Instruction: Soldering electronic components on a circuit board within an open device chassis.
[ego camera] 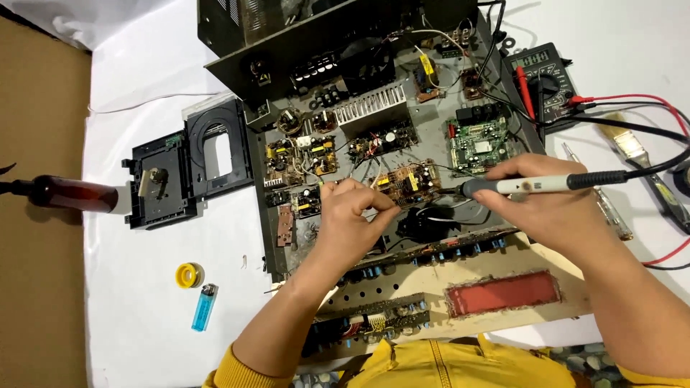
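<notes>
Fingers of the left hand point(353, 215) pinch something thin, likely a wire or solder strand, too small to tell, just above the small orange-brown circuit board point(407, 182) inside the open grey metal chassis point(431, 136). Right hand point(543, 208) is wrapped around a grey-and-white pen-shaped soldering iron point(528, 185), tip pointing left at that same board, close to the left fingertips. Risks, as judged: hot tip so near bare fingertips could burn them; a slip could bridge neighbouring parts or scorch the loose white wires crowding the board. The iron's black cable point(650, 169) runs across the table toward the black multimeter point(543, 79) leads and could snag and tug the tip off target. Blue lighter point(204, 307) lies well apart.
</notes>
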